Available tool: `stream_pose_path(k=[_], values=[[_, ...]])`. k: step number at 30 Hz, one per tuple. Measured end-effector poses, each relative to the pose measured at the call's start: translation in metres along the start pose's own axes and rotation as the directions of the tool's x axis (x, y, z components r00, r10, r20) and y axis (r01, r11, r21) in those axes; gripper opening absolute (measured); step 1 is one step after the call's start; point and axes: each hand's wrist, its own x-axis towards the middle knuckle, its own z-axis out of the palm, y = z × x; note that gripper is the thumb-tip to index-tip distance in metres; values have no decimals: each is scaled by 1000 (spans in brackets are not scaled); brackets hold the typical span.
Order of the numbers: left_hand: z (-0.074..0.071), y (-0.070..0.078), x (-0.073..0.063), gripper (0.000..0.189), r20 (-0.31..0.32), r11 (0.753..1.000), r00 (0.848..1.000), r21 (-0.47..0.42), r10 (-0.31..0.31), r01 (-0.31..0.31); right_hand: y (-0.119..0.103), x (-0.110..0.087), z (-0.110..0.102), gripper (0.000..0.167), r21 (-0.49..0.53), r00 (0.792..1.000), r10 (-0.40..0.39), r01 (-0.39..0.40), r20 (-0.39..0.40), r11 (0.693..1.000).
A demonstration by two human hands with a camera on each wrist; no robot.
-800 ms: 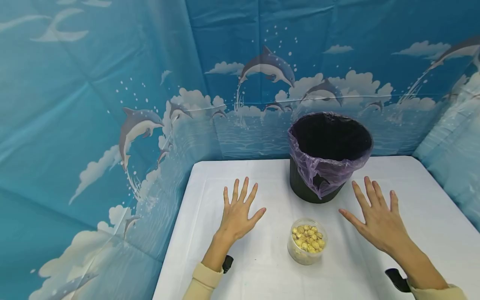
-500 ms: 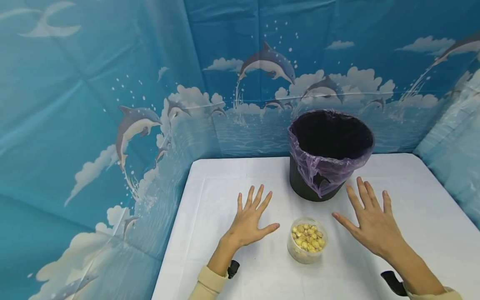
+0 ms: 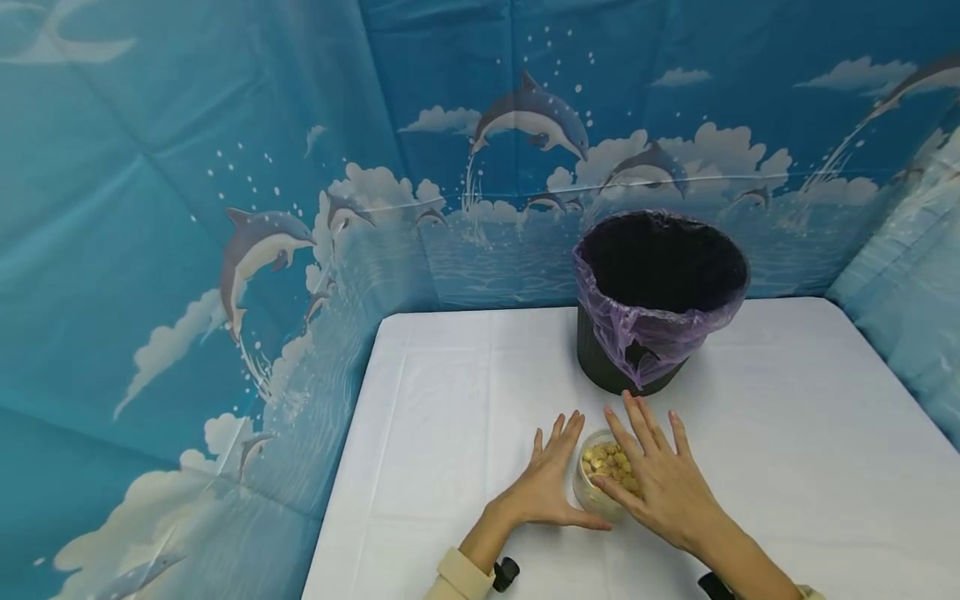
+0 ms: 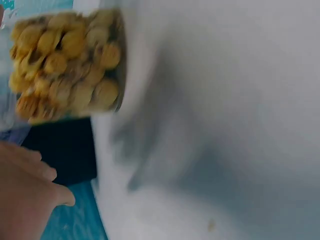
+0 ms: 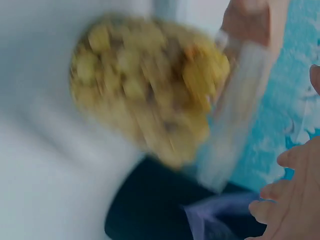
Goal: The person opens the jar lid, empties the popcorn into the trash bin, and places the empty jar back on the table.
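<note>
A small clear tub of yellow pieces (image 3: 598,463) stands on the white table (image 3: 795,433), in front of the bin. My left hand (image 3: 553,487) lies at its left side with straight fingers, and the thumb reaches along the tub's front. My right hand (image 3: 651,473) hovers flat over the tub's right half, fingers straight and spread, hiding part of the rim. I cannot tell whether either hand touches the tub. Both wrist views are blurred: the tub (image 4: 65,65) fills the upper left of one, and the tub (image 5: 145,85) shows in the other with my right hand's fingers (image 5: 295,200) at its right edge.
A black bin (image 3: 660,300) lined with a purple bag stands just behind the tub. A blue dolphin-print backdrop (image 3: 225,250) closes off the table's back, left and right sides. White tabletop stretches to both sides of the hands.
Both hands have slid inward from wide apart on the table and closed in on the tub. The left now sits beside it and the right above it. The tub and bin have stayed put.
</note>
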Motion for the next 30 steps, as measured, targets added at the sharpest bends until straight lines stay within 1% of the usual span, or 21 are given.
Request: stream_pose_path(k=[3, 5, 7, 10, 13, 15, 17, 19, 23, 25, 28, 30], values=[[18, 0, 5, 149, -36, 998, 999, -62, 1, -3, -7, -3, 16, 87, 18, 1000, -17, 17, 4, 1000], [28, -1, 7, 146, -74, 996, 997, -90, 4, -10, -10, -5, 26, 86, 24, 1000, -28, 28, 4, 999], [37, -2, 9, 139, -126, 995, 992, -97, 13, -25, -12, -7, 34, 85, 26, 999, -32, 32, 0, 999], [47, -3, 13, 123, -216, 990, 976, -129, 34, -63, -13, -8, 44, 83, 21, 999, -36, 37, -40, 999], [55, -4, 17, 107, -296, 982, 953, -154, 57, -106, -12, -7, 53, 77, 14, 992, -44, 46, -116, 999], [57, -5, 19, 97, -333, 978, 941, -166, 65, -127, -12, -5, 57, 75, 9, 984, -58, 61, -168, 998], [56, -4, 18, 93, -352, 980, 933, -152, 67, -128, -13, -1, 58, 74, 9, 976, -74, 77, -204, 997], [52, -1, 15, 93, -362, 982, 930, -142, 67, -126, -14, 3, 56, 74, 12, 969, -88, 94, -231, 996], [38, 9, 12, 94, -390, 975, 918, -163, 75, -149, -20, 12, 44, 74, 17, 959, -102, 111, -263, 994], [27, 15, 11, 96, -415, 970, 906, -171, 86, -170, -25, 18, 36, 73, 10, 955, -109, 116, -277, 993], [7, 24, 10, 99, -448, 967, 888, -166, 101, -193, -33, 29, 21, 71, 18, 946, -120, 131, -302, 991], [-9, 28, 9, 101, -456, 965, 882, -153, 121, -211, -38, 37, 11, 69, 24, 935, -138, 154, -328, 988]])
